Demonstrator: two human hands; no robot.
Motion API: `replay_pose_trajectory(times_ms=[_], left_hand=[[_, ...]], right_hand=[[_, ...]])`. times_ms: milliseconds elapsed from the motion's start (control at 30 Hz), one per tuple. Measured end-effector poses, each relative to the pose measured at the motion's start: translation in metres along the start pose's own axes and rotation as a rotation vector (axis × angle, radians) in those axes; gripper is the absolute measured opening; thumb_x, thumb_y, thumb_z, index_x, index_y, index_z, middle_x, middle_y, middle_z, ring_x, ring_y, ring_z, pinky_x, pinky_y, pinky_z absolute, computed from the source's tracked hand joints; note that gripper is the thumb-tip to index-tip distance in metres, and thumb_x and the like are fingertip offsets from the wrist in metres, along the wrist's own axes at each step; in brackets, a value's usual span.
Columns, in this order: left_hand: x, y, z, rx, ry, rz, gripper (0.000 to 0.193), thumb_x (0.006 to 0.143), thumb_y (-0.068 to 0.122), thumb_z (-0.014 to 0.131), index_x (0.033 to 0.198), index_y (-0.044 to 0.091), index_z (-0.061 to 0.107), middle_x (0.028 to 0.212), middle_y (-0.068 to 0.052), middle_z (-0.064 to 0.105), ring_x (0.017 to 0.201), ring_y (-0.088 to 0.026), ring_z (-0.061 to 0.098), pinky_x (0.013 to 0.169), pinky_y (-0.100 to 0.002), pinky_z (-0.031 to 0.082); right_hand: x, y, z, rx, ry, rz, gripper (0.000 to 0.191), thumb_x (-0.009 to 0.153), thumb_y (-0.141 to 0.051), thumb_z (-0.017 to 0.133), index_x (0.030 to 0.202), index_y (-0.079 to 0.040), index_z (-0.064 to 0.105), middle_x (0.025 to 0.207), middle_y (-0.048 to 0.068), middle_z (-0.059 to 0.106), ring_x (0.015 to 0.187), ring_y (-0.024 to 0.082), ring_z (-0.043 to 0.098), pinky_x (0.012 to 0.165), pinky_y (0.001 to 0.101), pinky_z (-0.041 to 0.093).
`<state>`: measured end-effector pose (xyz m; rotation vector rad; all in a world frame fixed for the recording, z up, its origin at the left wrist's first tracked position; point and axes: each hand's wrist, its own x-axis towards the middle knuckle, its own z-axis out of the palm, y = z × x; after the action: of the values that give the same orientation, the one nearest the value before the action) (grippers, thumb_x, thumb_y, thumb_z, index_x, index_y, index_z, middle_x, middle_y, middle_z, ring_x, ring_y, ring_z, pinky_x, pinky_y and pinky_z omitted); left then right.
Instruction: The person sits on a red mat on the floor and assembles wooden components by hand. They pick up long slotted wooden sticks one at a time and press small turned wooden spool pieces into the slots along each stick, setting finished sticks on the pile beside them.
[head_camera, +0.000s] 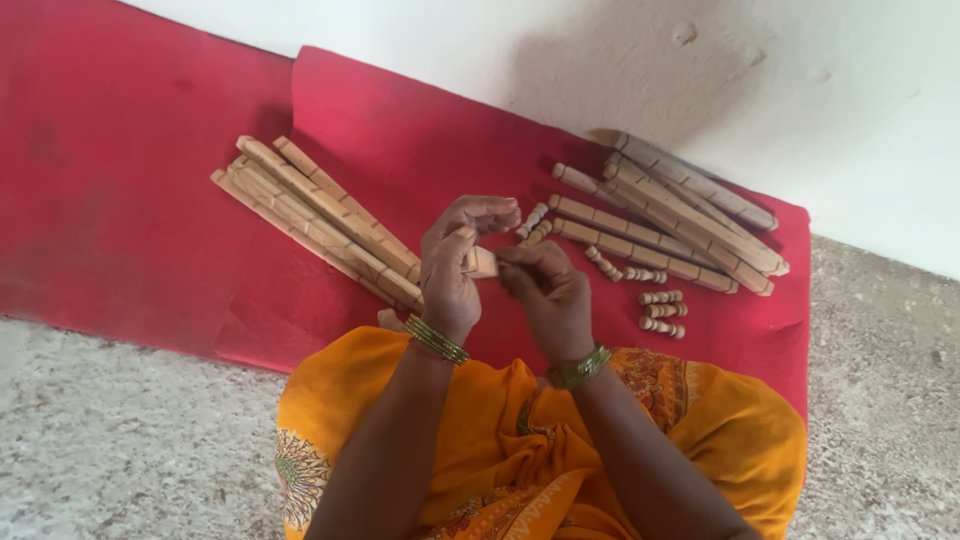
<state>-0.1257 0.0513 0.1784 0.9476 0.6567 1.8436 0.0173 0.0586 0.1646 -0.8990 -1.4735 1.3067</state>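
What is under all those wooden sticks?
A red cloth lies under both stick piles and the small pegs. Speckled floor shows around it; what lies beneath the cloth is covered.

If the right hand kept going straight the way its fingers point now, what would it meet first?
Most likely the small wooden piece at its fingertips, then the left hand holding it. The right hand points leftward; depth is unclear.

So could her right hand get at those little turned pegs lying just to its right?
Probably yes: the right hand is near the small wooden pegs, with only bare red cloth between them, though its fingers are busy on a wooden piece.
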Motion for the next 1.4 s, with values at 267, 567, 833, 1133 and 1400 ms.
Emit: replay_pose_trajectory(times_ms=[267, 567, 833, 1133, 1400], left_hand=[[0.007, -0.001, -0.003, 0.003, -0.012, -0.032, 0.043, 0.097, 0.016, 0.036, 0.122, -0.005, 0.064, 0.114, -0.016, 0.069, 0.111, -0.024, 0.065, 0.105, -0.041, 0.051], [0.001, 0.003, -0.003, 0.034, -0.036, 0.005, 0.044, 0.095, 0.018, 0.037, 0.120, -0.005, 0.065, 0.112, -0.016, 0.070, 0.108, -0.024, 0.065, 0.103, -0.041, 0.051], [-0.005, 0.007, 0.000, 0.016, -0.038, -0.014, 0.043, 0.095, 0.019, 0.038, 0.119, -0.004, 0.065, 0.111, -0.015, 0.068, 0.108, -0.023, 0.064, 0.102, -0.040, 0.053], [0.003, 0.004, -0.003, -0.014, -0.042, -0.015, 0.044, 0.097, 0.017, 0.036, 0.122, -0.005, 0.065, 0.114, -0.017, 0.069, 0.112, -0.024, 0.065, 0.107, -0.041, 0.051], [0.005, -0.002, 0.002, 0.026, -0.057, -0.009, 0.040, 0.103, 0.022, 0.041, 0.122, -0.002, 0.066, 0.111, -0.014, 0.071, 0.108, -0.023, 0.067, 0.105, -0.041, 0.053]], right_hand=[[0.012, 0.116, -0.067, -0.228, 0.307, 0.542, 0.019, 0.095, -0.003, 0.065, 0.110, -0.003, 0.076, 0.094, 0.005, 0.074, 0.077, 0.011, 0.065, 0.067, 0.0245, 0.055], [0.001, 0.092, -0.057, -0.310, 0.213, 0.395, 0.021, 0.094, -0.005, 0.067, 0.112, -0.002, 0.075, 0.098, 0.005, 0.075, 0.078, 0.009, 0.069, 0.065, 0.0231, 0.058], [-0.005, -0.026, 0.007, 0.021, -0.050, 0.032, 0.021, 0.096, 0.003, 0.065, 0.116, 0.000, 0.070, 0.106, 0.003, 0.068, 0.090, 0.009, 0.067, 0.076, 0.0224, 0.058], [0.008, 0.016, -0.016, -0.126, 0.046, 0.173, 0.015, 0.094, 0.002, 0.068, 0.107, -0.001, 0.074, 0.097, 0.003, 0.073, 0.085, 0.008, 0.069, 0.074, 0.0225, 0.059], [0.008, 0.103, -0.075, -0.275, 0.293, 0.628, 0.020, 0.092, -0.002, 0.066, 0.109, -0.002, 0.077, 0.093, 0.008, 0.077, 0.075, 0.012, 0.067, 0.065, 0.0254, 0.056]])
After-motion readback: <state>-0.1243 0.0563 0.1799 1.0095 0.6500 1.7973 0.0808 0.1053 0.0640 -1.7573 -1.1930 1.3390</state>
